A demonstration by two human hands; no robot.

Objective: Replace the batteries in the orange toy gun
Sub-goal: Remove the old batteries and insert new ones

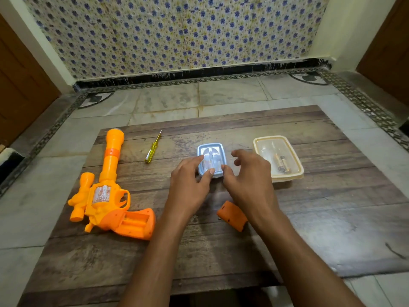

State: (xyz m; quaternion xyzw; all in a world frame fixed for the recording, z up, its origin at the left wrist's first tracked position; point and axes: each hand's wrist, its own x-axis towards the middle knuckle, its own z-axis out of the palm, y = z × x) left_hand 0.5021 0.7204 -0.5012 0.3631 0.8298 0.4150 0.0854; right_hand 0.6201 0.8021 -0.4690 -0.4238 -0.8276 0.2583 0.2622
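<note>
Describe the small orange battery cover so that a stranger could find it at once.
On the wooden table, look near the person's right forearm, below the blue-lidded box. The battery cover lies there alone, a short curved orange piece. Unlike the big orange toy gun at the far left, it is small and plain.

So the setup is a low wooden bench with dark, worn plank grain, sitting on a pale marble floor with visible tile seams and a few stains. A patterned mosaic border runs around the floor near the far wall and down both sides. The far wall has a cloth hung on it, white with small blue flowers. Cream wall sections flank it, and there's a brown wooden door on the left and another on the right. Light glares off the bench's right side.
</note>
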